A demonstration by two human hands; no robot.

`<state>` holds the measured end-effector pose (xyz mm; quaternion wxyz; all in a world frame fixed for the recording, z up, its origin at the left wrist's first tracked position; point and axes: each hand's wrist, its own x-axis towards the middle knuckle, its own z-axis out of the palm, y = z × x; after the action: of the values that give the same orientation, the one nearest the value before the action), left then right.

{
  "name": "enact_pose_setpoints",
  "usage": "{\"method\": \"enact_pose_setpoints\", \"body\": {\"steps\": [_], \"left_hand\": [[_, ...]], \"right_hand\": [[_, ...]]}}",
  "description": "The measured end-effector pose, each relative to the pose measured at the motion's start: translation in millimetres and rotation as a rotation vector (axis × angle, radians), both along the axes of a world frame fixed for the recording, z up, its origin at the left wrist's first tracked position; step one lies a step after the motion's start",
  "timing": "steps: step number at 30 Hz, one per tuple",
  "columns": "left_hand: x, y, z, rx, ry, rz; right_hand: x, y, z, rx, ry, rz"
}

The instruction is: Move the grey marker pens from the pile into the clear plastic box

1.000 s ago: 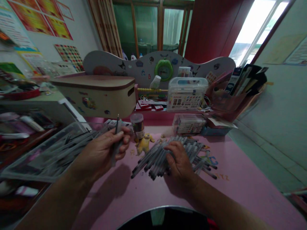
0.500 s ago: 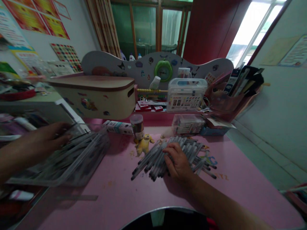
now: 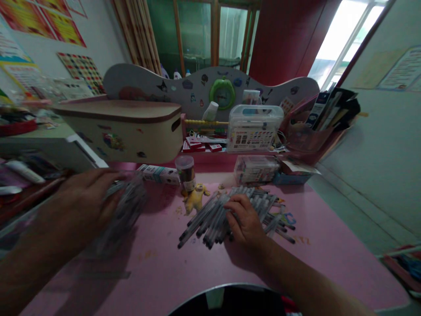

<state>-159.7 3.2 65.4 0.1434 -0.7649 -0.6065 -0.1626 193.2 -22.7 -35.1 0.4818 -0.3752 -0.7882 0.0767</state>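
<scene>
My left hand [image 3: 82, 208] is blurred by motion. Its curled fingers and thumb grip the near-left part of a clear plastic box [image 3: 123, 217], which looks tilted and has greyish slim things inside, too smeared to name. On the pink desk [image 3: 158, 281] lies a fanned pile of clear pens [image 3: 210, 221] with dark ends. My right hand [image 3: 245, 219] rests on that pile, fingers curled over the pens at its middle. Beside the box a flat clear ruler-like strip [image 3: 105, 275] lies on the desk.
Behind the pens stand a round clear tub [image 3: 186, 173], a long white carton [image 3: 159, 174], a clear case of markers [image 3: 256, 170] and a blue box [image 3: 292, 177]. A lidded cream bin [image 3: 131, 138] and a handled clear case [image 3: 255, 131] sit farther back.
My left hand has moved from over the box's contents onto the box, which now tilts and looks narrower. My right hand stays on the pens. The view has shifted slightly.
</scene>
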Motion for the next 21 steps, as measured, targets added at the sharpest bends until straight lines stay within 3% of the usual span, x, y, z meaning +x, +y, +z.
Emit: {"method": "enact_pose_setpoints", "body": {"steps": [2, 4, 8, 14, 21], "left_hand": [[38, -14, -7.1, -0.111, -0.115, -0.156], [72, -24, -22.3, -0.358, -0.207, -0.246], [116, -31, -56.2, -0.582, -0.101, -0.212], [122, -22, -78.0, -0.641, -0.107, -0.090], [115, -12, -78.8, -0.680, -0.251, -0.095]], "right_hand": [[0, -1, 0.9, 0.015, -0.008, 0.000], [-1, -2, 1.6, 0.024, -0.011, -0.002], [-1, -3, 3.2, 0.031, -0.016, -0.006], [2, -2, 6.5, 0.029, -0.024, -0.010], [2, -2, 5.1, 0.017, -0.025, 0.005]]}}
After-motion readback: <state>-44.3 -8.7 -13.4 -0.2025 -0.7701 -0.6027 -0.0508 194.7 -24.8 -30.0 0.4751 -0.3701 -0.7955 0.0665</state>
